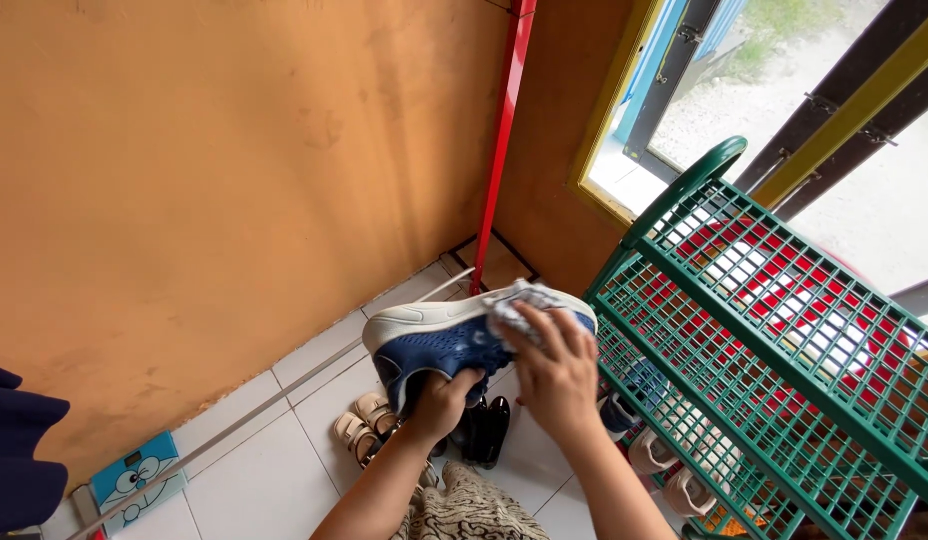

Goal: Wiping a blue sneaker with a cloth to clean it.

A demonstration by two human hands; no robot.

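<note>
Shoe [439,345] looks light, sole stiff, upper soft; we grip its opening, left hand [442,400] fingers curled shut. Right hand [556,372] presses cloth [519,308] on toe, fingers loosely bent.

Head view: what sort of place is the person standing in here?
Probably a home entryway or shoe corner by a window. A green wire shoe rack holds footwear, small sandals lie on the white tiled floor, and the left hand holds a blue sneaker while the right hand presses a cloth to it.

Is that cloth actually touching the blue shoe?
Touching. The head view shows the right hand pressing the cloth flat against the blue shoe, with no gap between them.
</note>
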